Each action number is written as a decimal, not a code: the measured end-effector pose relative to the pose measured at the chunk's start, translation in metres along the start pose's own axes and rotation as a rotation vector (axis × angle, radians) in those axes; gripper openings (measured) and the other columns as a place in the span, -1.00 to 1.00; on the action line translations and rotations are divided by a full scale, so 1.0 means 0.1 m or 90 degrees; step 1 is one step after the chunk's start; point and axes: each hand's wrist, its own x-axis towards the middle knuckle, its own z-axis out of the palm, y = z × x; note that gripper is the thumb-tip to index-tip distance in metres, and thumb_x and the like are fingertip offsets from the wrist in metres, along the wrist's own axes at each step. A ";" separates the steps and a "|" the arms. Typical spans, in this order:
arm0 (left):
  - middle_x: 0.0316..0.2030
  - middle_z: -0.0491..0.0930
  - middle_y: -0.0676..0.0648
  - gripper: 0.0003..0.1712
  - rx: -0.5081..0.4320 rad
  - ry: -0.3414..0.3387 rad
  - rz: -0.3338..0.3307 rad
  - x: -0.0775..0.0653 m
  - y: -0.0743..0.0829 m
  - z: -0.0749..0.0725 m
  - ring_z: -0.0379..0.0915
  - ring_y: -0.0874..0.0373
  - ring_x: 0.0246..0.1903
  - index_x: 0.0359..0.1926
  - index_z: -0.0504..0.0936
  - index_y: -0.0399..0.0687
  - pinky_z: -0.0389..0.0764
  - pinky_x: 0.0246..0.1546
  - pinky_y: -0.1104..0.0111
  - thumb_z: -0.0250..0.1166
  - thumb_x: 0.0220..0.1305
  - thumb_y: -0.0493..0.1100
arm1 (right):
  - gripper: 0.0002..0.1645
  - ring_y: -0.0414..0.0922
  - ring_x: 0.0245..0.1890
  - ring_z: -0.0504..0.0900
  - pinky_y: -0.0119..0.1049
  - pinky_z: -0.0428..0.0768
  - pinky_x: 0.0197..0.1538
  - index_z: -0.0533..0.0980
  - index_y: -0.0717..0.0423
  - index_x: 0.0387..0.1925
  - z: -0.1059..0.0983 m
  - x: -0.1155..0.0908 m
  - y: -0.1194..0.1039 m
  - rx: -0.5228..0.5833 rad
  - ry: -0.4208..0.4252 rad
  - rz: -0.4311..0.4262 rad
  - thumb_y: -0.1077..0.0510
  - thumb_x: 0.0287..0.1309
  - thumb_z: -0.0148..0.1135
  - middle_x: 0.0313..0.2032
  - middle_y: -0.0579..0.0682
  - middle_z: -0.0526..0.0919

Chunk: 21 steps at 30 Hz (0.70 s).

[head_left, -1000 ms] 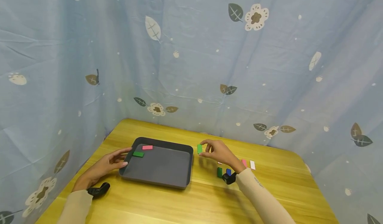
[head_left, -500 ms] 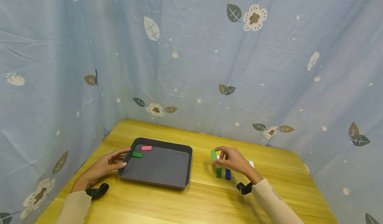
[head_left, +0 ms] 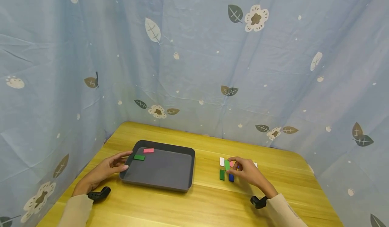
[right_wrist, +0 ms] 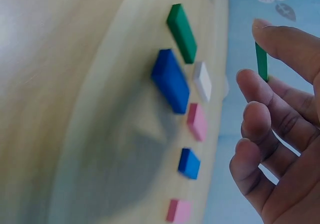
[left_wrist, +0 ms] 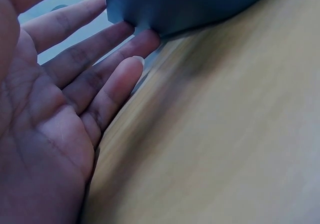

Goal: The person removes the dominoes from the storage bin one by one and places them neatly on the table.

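Pinched between the thumb and fingertips of my right hand (head_left: 248,171) is a thin green rectangular block (head_left: 227,165), raised above the loose blocks on the table; in the right wrist view the green block (right_wrist: 262,62) shows edge-on. My left hand (head_left: 104,168) is at the left side of a dark grey tray (head_left: 170,171). Its fingers are extended, fingertips against the outer wall of the tray (left_wrist: 185,9) in the left wrist view. Inside the tray lie a pink block (head_left: 148,150) and a green block (head_left: 139,157), near the far left corner.
Under and around the right hand lie a white block (head_left: 222,162), a dark green block (head_left: 222,175) and a blue block (head_left: 231,178). Pink blocks (right_wrist: 196,122) and another blue block (right_wrist: 188,163) appear in the right wrist view. A patterned curtain (head_left: 194,68) surrounds the wooden table (head_left: 206,200).
My right hand has carried the green block rightward, from beside the tray to over the blocks on the table. The left hand has stayed at the tray's side.
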 end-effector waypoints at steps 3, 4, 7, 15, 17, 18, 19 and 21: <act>0.47 0.23 -0.21 -0.28 0.005 -0.004 0.004 0.01 0.00 0.01 0.29 -0.18 0.31 0.58 0.24 0.19 0.48 0.15 0.05 0.27 0.51 -0.03 | -0.46 -0.27 -0.57 0.50 -0.34 0.53 -0.45 0.60 0.03 0.18 0.00 -0.07 0.07 0.001 -0.002 0.018 -0.07 0.24 0.47 -0.44 -0.28 0.63; 0.47 0.22 -0.23 -0.28 0.007 -0.007 0.007 0.01 0.00 0.01 0.30 -0.17 0.30 0.59 0.23 0.18 0.48 0.15 0.06 0.26 0.51 -0.03 | -0.46 -0.27 -0.57 0.50 -0.34 0.53 -0.45 0.60 0.03 0.18 0.00 -0.10 0.09 0.002 -0.003 0.024 -0.08 0.24 0.47 -0.44 -0.27 0.62; 0.46 0.23 -0.25 -0.28 0.008 -0.010 0.011 0.01 0.01 0.01 0.33 -0.15 0.28 0.59 0.23 0.15 0.49 0.13 0.09 0.26 0.51 -0.04 | -0.46 -0.27 -0.58 0.49 -0.33 0.52 -0.46 0.60 0.06 0.17 0.00 -0.17 0.15 0.003 -0.004 0.043 -0.07 0.24 0.47 -0.46 -0.26 0.61; 0.46 0.22 -0.30 -0.28 0.002 -0.016 0.025 -0.01 0.02 0.02 0.29 -0.23 0.30 0.59 0.23 0.09 0.48 0.13 0.04 0.26 0.52 -0.08 | -0.46 -0.26 -0.55 0.50 -0.34 0.52 -0.43 0.61 0.12 0.14 0.00 -0.29 0.28 -0.001 0.000 0.082 -0.07 0.24 0.48 -0.45 -0.25 0.61; 0.46 0.22 -0.30 -0.28 0.000 -0.013 0.026 -0.02 0.02 0.01 0.28 -0.24 0.30 0.59 0.23 0.08 0.49 0.13 0.05 0.26 0.52 -0.08 | -0.45 -0.26 -0.53 0.50 -0.34 0.52 -0.42 0.62 0.12 0.14 0.01 -0.31 0.31 0.001 -0.002 0.093 -0.08 0.23 0.48 -0.45 -0.24 0.61; 0.46 0.22 -0.30 -0.28 -0.001 -0.013 0.026 -0.02 0.01 0.01 0.28 -0.24 0.30 0.59 0.23 0.08 0.49 0.13 0.06 0.26 0.52 -0.08 | -0.45 -0.26 -0.53 0.50 -0.34 0.52 -0.43 0.61 0.13 0.14 0.01 -0.32 0.33 0.004 -0.004 0.099 -0.08 0.23 0.48 -0.45 -0.23 0.61; 0.46 0.22 -0.30 -0.28 -0.002 -0.013 0.026 -0.02 0.01 0.01 0.28 -0.24 0.31 0.59 0.23 0.08 0.49 0.13 0.08 0.26 0.51 -0.09 | -0.45 -0.25 -0.54 0.50 -0.34 0.52 -0.43 0.62 0.14 0.13 0.02 -0.33 0.34 0.008 -0.005 0.103 -0.08 0.23 0.48 -0.45 -0.23 0.61; 0.47 0.21 -0.30 -0.27 -0.001 -0.013 0.029 -0.02 0.01 0.01 0.27 -0.25 0.31 0.59 0.23 0.08 0.49 0.12 0.09 0.26 0.51 -0.08 | -0.45 -0.25 -0.55 0.50 -0.35 0.52 -0.45 0.62 0.15 0.13 0.03 -0.35 0.37 0.010 -0.006 0.110 -0.08 0.23 0.49 -0.46 -0.22 0.61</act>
